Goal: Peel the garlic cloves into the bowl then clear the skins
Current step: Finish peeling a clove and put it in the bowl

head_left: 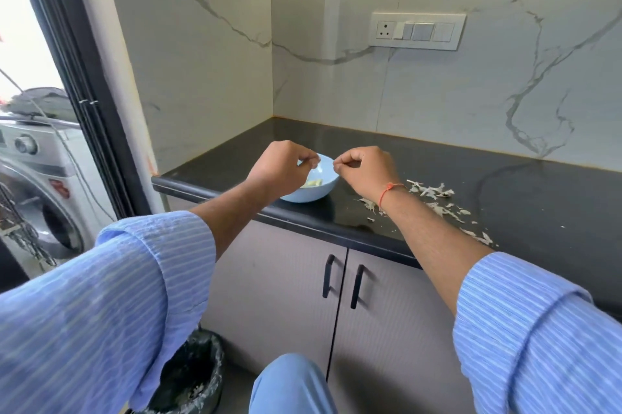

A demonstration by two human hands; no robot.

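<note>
A pale blue bowl (314,191) stands near the front edge of the black counter (525,198), with peeled garlic cloves (312,182) inside. My left hand (279,166) hovers over the bowl's left rim with its fingers curled, pinching what looks like a small garlic clove. My right hand (365,169) is just right of the bowl, fingertips pinched together on something small and pale that I cannot make out. Loose garlic skins (434,200) lie scattered on the counter to the right of my right wrist.
A lined waste bin (192,376) stands on the floor below left, in front of grey cabinet doors (303,282). A washing machine (37,191) is beyond the doorway at left. Marble wall with a switch panel (417,31) backs the counter.
</note>
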